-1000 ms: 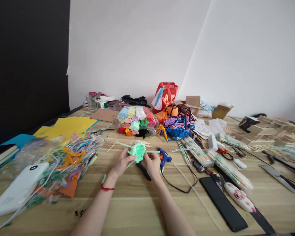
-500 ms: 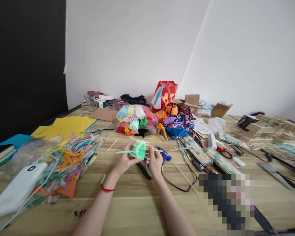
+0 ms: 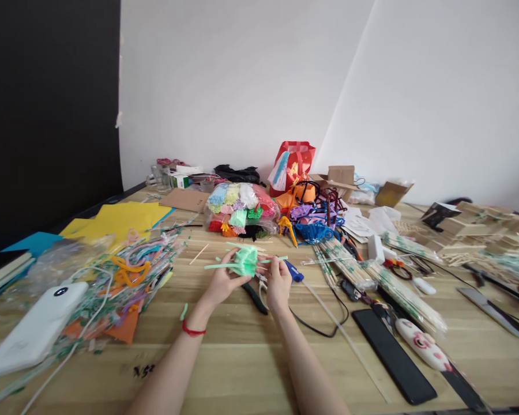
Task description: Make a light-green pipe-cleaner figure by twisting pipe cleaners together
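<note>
My left hand (image 3: 223, 283) is closed around a small light-green piece made of fuzzy pipe cleaners (image 3: 244, 261), held just above the wooden table (image 3: 242, 357). Green stems stick out of the piece to the left and right. My right hand (image 3: 278, 282) pinches the stem on its right side. A red string is tied round my left wrist. Black-handled pliers (image 3: 255, 297) lie on the table under my hands, and a blue glue gun (image 3: 293, 271) lies just right of my right hand.
A heap of pipe cleaners in clear wrappers (image 3: 125, 276) and a white power bank (image 3: 34, 331) lie at the left. Bags of coloured material (image 3: 240, 213) sit behind my hands. Bundles of wooden sticks (image 3: 372, 276), a black phone (image 3: 393, 357) and a red bag (image 3: 293, 161) are to the right.
The green piece has been turned in my hands, from its round open side facing me to a narrower side. My right hand's fingers have shifted up onto the right stem.
</note>
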